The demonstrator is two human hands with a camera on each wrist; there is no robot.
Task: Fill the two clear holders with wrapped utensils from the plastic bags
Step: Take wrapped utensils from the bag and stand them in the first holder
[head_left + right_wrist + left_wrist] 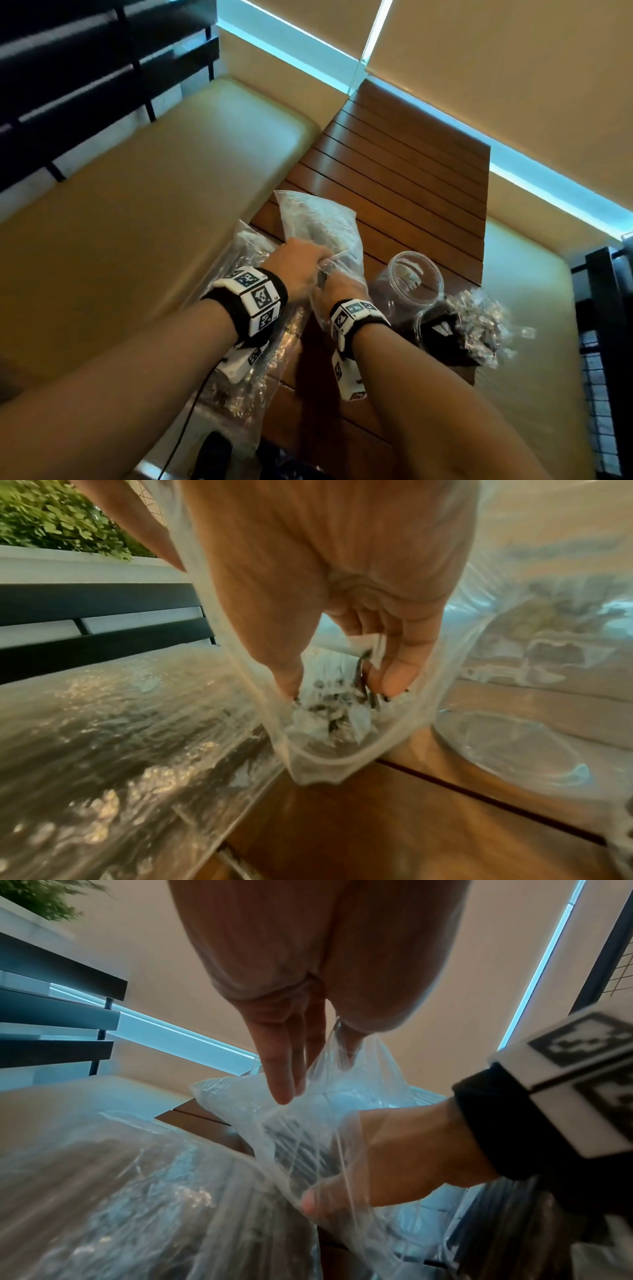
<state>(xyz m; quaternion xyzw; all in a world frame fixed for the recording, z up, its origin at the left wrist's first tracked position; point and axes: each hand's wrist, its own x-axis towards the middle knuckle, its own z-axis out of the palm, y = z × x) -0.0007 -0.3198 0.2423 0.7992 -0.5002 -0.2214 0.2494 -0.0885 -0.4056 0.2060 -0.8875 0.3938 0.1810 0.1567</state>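
Note:
A small clear plastic bag (pixel 318 219) of wrapped utensils lies on the slatted wooden table (pixel 411 192). My left hand (pixel 317 262) pinches the bag's mouth and holds it up and open (pixel 318 1064). My right hand (pixel 325 286) is inside the bag, thumb and fingers closing on a bunch of wrapped utensils (pixel 335 710). To the right lies an empty clear holder (pixel 414 277). In front of it a second clear holder (pixel 442 334) lies with wrapped utensils (pixel 479 318) sticking out of it.
A larger plastic bag (pixel 250 370) of utensils hangs over the table's left edge under my left wrist. Cream bench cushions (pixel 137 212) flank the table on both sides. A dark metal rail (pixel 603 291) stands at the far right.

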